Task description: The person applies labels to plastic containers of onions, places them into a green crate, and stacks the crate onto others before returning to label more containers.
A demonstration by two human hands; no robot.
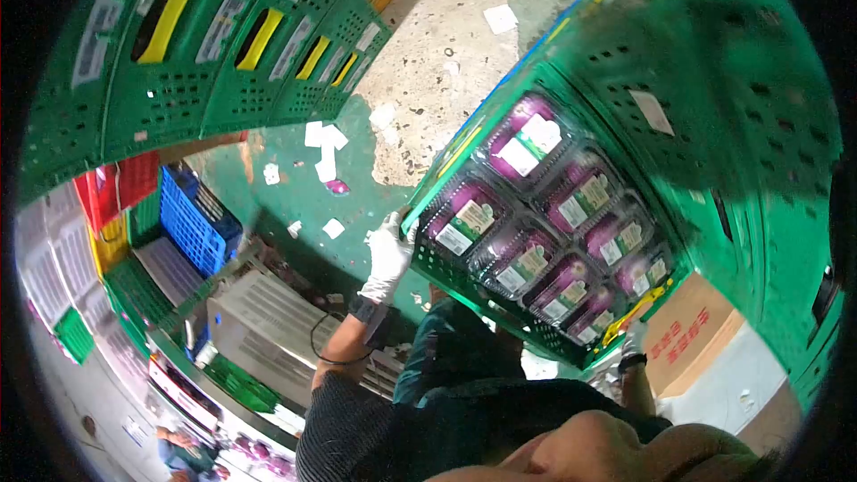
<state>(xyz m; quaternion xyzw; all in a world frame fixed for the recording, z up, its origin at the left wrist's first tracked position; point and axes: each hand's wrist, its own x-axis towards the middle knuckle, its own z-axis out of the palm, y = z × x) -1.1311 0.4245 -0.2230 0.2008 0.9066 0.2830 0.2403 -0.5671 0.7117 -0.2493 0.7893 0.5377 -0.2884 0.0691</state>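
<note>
A green plastic crate (546,346) sits in front of me, filled with several clear clamshell packs of purple produce (470,220), each with a white and green label. My left hand (390,254), in a white glove, is closed around the crate's rim at its left corner. At the near right corner, my right hand (635,337), also gloved, grips the crate by the yellow handle (638,314). That hand's fingers are partly hidden by the crate's edge.
Stacked green crates with yellow handles (259,39) stand at upper left. Another tall green crate stack (714,125) rises on the right, near a cardboard box (692,330). Paper scraps (326,147) litter the floor. A blue crate (198,219) stands left; a person (187,455) is at lower left.
</note>
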